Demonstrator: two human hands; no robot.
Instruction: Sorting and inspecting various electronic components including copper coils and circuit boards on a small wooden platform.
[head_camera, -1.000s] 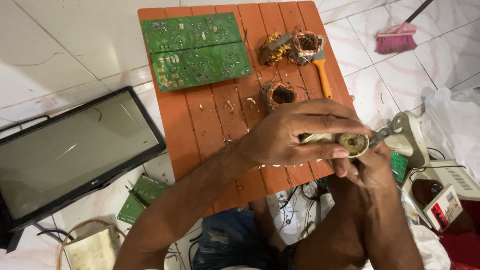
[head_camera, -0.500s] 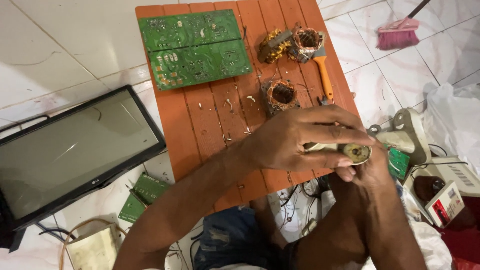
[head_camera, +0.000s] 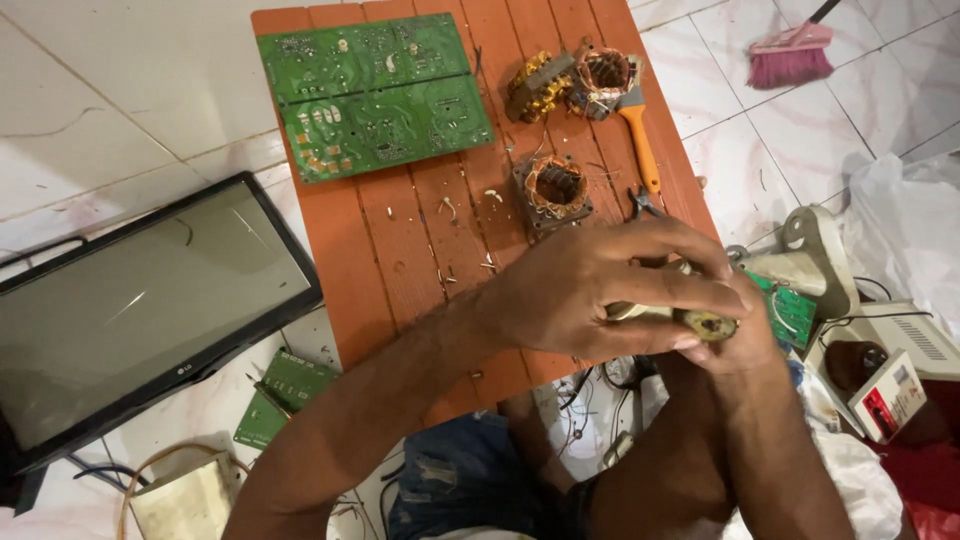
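On white floor tiles (head_camera: 120, 90), an orange slatted table (head_camera: 400, 250) holds 2 green circuit boards (head_camera: 375, 95).

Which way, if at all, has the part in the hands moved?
Yes, slightly. The part has drifted away from the nearest coil on the table, toward the person.

Our left hand (head_camera: 600, 295) covers most of the small cream part (head_camera: 690, 318) we hold, so its shape is unclear. Our right hand (head_camera: 745, 335) sits mostly behind it. The pink broom (head_camera: 790, 55) and flat screen (head_camera: 130, 310) run off frame.
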